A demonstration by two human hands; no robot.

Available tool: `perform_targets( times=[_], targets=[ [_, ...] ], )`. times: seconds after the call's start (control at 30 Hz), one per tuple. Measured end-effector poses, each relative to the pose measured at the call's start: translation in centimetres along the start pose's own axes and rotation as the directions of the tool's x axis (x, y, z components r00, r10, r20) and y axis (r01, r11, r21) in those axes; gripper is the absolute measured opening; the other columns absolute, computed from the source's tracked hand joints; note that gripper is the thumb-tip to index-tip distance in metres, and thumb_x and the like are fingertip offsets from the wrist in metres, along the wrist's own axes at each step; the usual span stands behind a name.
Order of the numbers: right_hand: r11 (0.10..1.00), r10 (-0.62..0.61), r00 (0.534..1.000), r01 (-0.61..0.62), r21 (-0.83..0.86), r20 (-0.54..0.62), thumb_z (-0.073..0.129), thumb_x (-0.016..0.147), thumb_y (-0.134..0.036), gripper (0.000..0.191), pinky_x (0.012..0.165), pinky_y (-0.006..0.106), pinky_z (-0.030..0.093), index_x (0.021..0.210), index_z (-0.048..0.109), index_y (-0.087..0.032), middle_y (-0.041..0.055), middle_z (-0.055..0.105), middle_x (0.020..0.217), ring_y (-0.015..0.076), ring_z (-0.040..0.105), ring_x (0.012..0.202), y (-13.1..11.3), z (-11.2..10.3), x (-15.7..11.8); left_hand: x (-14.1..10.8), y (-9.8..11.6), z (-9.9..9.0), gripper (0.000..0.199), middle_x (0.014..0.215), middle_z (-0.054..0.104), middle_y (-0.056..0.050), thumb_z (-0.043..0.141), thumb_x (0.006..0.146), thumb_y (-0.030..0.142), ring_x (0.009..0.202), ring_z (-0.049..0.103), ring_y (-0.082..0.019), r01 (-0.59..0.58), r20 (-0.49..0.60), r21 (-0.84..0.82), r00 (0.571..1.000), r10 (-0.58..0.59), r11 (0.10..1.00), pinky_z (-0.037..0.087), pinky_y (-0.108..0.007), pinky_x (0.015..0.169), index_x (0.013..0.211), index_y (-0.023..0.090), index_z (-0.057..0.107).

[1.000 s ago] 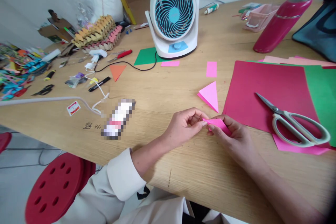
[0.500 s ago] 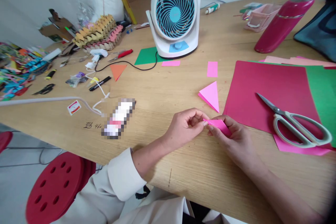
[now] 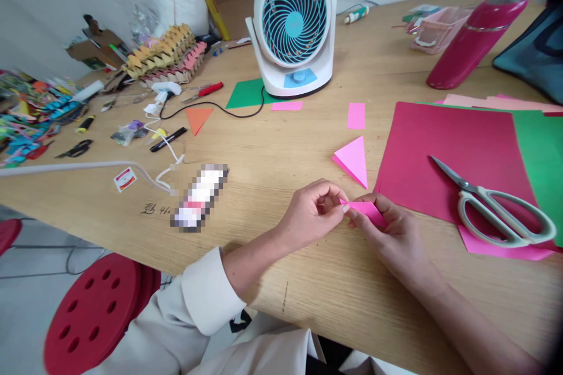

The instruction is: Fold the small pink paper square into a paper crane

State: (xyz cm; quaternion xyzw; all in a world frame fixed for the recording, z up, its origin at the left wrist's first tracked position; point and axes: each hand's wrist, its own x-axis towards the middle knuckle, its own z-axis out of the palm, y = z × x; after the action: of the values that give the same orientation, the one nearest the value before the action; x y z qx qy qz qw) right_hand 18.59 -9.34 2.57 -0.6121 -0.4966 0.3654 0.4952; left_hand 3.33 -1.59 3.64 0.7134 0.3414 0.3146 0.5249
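A small piece of pink paper [image 3: 370, 211] is held between my two hands, above the wooden table. My left hand [image 3: 314, 208] pinches its left end between thumb and fingers. The right end sits in my right hand [image 3: 391, 231], thumb on the near side and fingers behind, partly hidden. Just beyond them lies a folded pink paper triangle [image 3: 354, 158], and past it a small pink paper rectangle [image 3: 356, 116]. Grey-handled scissors [image 3: 488, 199] rest on a dark red paper sheet [image 3: 444, 135] to the right of my hands.
A white fan [image 3: 292, 23] stands at the back on a green sheet. A phone [image 3: 200, 199], blurred out, lies left of my hands. Behind the red sheet are a magenta bottle [image 3: 479, 41] and a pink basket [image 3: 442, 29]. Red stools [image 3: 94, 310] stand below the table's left edge.
Hardly anything differs. My hands keep the same pinch on the pink paper, with only a very slight shift of the fingers.
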Motion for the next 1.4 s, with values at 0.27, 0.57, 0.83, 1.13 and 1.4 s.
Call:
perform_targets(
  times=[0.27, 0.57, 0.83, 1.13, 1.4],
  targets=[
    [1.0, 0.024, 1.0, -0.024, 0.012, 0.019, 0.066, 0.087, -0.043, 0.021, 0.059, 0.027, 0.045, 0.087, 0.065, -0.022, 0.0019, 0.067, 0.076, 0.0186, 0.062, 0.072, 0.2, 0.0, -0.2, 0.0, 0.0, 0.2, 0.013, 0.072, 0.057, 0.002, 0.066, 0.083, 0.024, 0.061, 0.048, -0.006, 0.06, 0.019, -0.125, 0.998, -0.058, 0.99, 0.039, -0.018, 0.057, 0.079, 0.014, 0.059],
    [0.996, -0.025, 1.0, 0.025, -0.088, 0.001, 0.068, 0.086, -0.047, 0.025, 0.06, 0.029, 0.045, 0.079, 0.065, -0.023, 0.0, 0.064, 0.069, 0.0181, 0.06, 0.066, -0.4, -0.3, -0.1, 0.0, 0.3, 0.0, 0.013, 0.076, 0.059, 0.0, 0.062, 0.086, 0.026, 0.067, 0.052, -0.008, 0.024, 0.035, -0.006, 0.999, -0.024, 1.0, 0.041, -0.02, 0.061, 0.08, 0.014, 0.06],
    [0.999, -0.014, 0.997, 0.011, 0.039, 0.076, 0.062, 0.091, -0.045, 0.025, 0.067, 0.029, 0.047, 0.089, 0.07, -0.022, 0.0022, 0.067, 0.08, 0.0186, 0.062, 0.076, 0.4, -0.4, 0.2, 0.4, 0.1, -0.3, 0.018, 0.07, 0.058, 0.001, 0.068, 0.082, 0.028, 0.062, 0.048, -0.007, 0.081, 0.025, -0.132, 0.997, -0.079, 0.988, 0.038, -0.02, 0.058, 0.076, 0.014, 0.06],
    [0.991, 0.028, 0.994, -0.042, 0.128, 0.106, 0.064, 0.091, -0.041, 0.023, 0.075, 0.03, 0.052, 0.105, 0.068, -0.023, 0.0034, 0.071, 0.095, 0.0189, 0.064, 0.085, 1.3, -0.2, 0.5, 0.6, -0.3, -0.8, 0.027, 0.06, 0.054, 0.004, 0.071, 0.082, 0.039, 0.058, 0.049, -0.007, 0.124, 0.039, -0.172, 0.992, -0.119, 0.977, 0.041, -0.021, 0.059, 0.076, 0.015, 0.06],
    [0.967, 0.033, 0.993, -0.06, 0.249, 0.113, 0.063, 0.092, -0.042, 0.028, 0.081, 0.033, 0.057, 0.113, 0.058, -0.024, 0.0055, 0.071, 0.109, 0.0185, 0.069, 0.087, 1.3, 0.3, 0.4, 0.6, -0.9, -0.2, 0.022, 0.076, 0.06, 0.0, 0.069, 0.084, 0.035, 0.068, 0.055, -0.009, 0.095, 0.045, -0.117, 0.995, -0.09, 0.989, 0.045, -0.021, 0.065, 0.085, 0.015, 0.06]
  ],
)
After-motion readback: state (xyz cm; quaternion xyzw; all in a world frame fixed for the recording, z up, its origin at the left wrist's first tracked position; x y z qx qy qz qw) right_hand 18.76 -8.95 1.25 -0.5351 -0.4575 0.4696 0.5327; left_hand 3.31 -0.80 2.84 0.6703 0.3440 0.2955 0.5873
